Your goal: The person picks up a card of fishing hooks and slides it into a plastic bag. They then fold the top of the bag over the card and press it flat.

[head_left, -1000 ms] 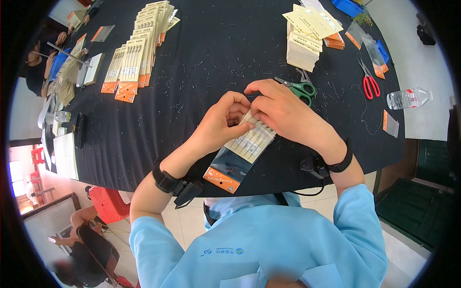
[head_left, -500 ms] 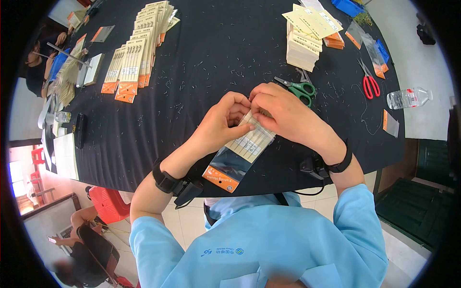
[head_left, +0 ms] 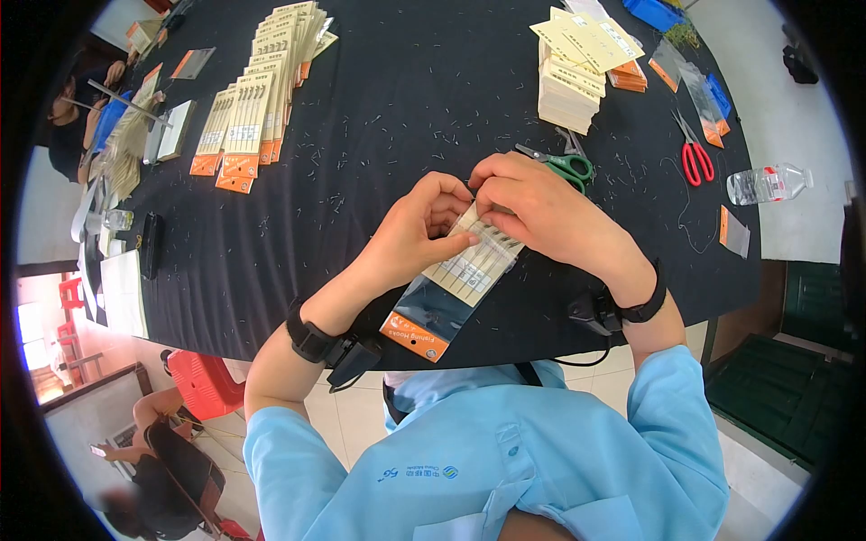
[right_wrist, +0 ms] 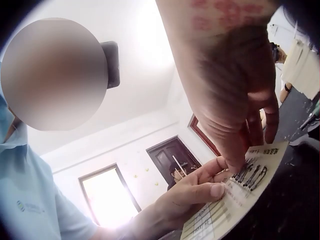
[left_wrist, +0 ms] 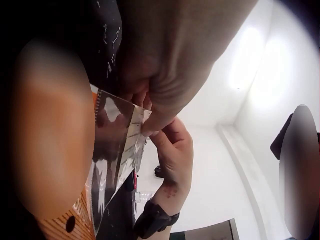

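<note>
Near the table's front edge, a cream card with several dark hooks (head_left: 469, 270) (right_wrist: 210, 220) lies over a clear packet with an orange end (head_left: 417, 335). The left hand (head_left: 413, 225) grips the card's left edge, thumb on its face and fingers curled behind. At the card's far end the right hand (head_left: 546, 212) has its thumb and fingertips at the hooks, pinching there; what lies between the tips is hidden. In the right wrist view the right fingertips touch the card beside the left thumb (right_wrist: 217, 190).
Rows of packed cards (head_left: 248, 117) lie at the back left, a stack of cream cards (head_left: 568, 95) at the back right. Green scissors (head_left: 570, 166) are just beyond the right hand; red scissors (head_left: 696, 164) and a water bottle (head_left: 769, 185) stand farther right.
The right hand has shifted slightly right and toward the body, showing more of the hooks. It now covers part of the green scissors' handle. The left hand stays in place.
</note>
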`<state>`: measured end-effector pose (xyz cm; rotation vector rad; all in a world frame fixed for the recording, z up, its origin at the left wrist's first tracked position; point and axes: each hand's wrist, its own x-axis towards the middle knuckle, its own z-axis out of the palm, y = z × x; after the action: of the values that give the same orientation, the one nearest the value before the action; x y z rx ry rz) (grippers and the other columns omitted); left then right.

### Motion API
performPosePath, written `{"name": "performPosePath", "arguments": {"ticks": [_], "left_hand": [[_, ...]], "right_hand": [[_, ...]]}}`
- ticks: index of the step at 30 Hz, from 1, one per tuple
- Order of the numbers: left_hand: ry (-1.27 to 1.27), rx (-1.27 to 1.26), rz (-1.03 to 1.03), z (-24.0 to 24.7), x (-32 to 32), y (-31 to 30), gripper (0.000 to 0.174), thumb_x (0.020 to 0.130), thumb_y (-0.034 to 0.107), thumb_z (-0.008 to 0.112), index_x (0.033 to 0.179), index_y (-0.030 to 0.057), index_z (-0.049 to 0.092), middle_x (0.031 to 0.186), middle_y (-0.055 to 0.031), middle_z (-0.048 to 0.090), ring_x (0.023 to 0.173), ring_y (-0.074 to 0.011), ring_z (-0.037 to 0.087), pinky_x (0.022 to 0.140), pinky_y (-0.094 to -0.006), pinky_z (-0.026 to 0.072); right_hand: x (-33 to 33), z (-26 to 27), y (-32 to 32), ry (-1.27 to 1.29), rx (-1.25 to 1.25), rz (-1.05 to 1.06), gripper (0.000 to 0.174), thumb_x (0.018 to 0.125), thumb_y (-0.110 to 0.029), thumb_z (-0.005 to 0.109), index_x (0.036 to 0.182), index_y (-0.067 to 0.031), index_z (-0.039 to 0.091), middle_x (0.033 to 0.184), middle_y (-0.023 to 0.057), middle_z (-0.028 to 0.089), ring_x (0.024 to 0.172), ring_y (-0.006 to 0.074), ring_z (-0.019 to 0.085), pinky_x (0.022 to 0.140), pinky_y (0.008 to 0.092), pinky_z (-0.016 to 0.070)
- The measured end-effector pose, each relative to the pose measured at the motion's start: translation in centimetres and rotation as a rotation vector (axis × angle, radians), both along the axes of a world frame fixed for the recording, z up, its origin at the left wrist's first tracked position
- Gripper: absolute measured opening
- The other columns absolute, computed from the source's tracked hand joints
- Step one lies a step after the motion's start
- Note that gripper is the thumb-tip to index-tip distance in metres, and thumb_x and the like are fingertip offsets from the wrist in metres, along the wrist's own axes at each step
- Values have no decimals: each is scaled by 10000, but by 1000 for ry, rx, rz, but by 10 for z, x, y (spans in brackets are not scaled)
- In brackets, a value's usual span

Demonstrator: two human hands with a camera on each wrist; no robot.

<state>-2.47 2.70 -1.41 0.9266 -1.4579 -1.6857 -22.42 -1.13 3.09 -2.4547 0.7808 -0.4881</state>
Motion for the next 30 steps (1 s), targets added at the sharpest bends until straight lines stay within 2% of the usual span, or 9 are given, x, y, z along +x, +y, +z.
{"name": "performPosePath", "arguments": {"ticks": [14,17,19,22,30], "left_hand": [[9,14,-1,3,0,0,362,824,-23,637,1099,14,404,943,-75,577,882,-95,590,728,-237,477],[5,19,-36,1,3,-1,357,824,-17,638,1110,37,432,1003,-69,594,945,-114,601,789,-255,502],[-50,14,-74,-1,5,-1,297,826,-9,641,1066,37,472,991,-54,593,939,-108,602,786,-251,504],[-70,32,-69,1,4,-1,251,827,-2,644,1028,32,498,985,-47,591,938,-107,603,787,-248,506],[-70,41,-65,1,4,-1,261,822,6,656,1028,31,500,988,-49,589,945,-111,602,796,-251,508]], "right_hand": [[-1,4,0,-1,-27,17,73,748,-47,649,761,-30,579,959,83,559,916,258,559,799,365,459],[-1,3,-1,-5,-39,21,78,746,-45,651,769,-31,578,958,81,559,914,257,562,799,364,459],[-2,1,-2,-2,-42,31,133,741,-29,654,835,-45,562,1023,72,552,910,255,555,777,354,451],[-1,3,-1,-14,-22,22,89,747,-40,652,791,-34,575,959,78,558,920,255,564,800,364,457],[-3,2,-2,-13,-29,48,86,748,-34,646,804,-36,580,967,78,553,919,254,564,809,361,453]]}}
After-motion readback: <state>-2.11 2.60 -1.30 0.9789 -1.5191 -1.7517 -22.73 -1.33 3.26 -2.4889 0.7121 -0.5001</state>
